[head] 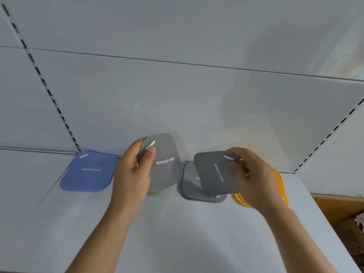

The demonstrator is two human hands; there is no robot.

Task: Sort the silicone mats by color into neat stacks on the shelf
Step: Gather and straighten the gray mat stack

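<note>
Both forearms reach in from the near edge of the shelf (177, 233), and each hand carries a grey mat. The right hand (254, 178) has its fingers (235, 164) pinched shut on the hanging-hole corner of the darker grey mat (214, 174), held nearly flat with its lettering running away from the camera, so its long axis points toward the back wall. That mat hovers directly above the grey stack (192, 186) lying on the shelf, overlapping its right half; this is the hand nearer the drop spot. The left hand (132, 174) clamps thumb and fingers on the lighter grey mat (163, 164), tilted up on edge to the left of the stack, lettering reading across. Below it a sliver of green mat (155, 192) peeks out. Farther left, against the back wall, lies the blue mat (88, 171); on the far right the orange stack (279, 186) sits mostly hidden behind the right wrist. Likely next: the right mat shifts slightly left and lowers, squared to the stack.
</note>
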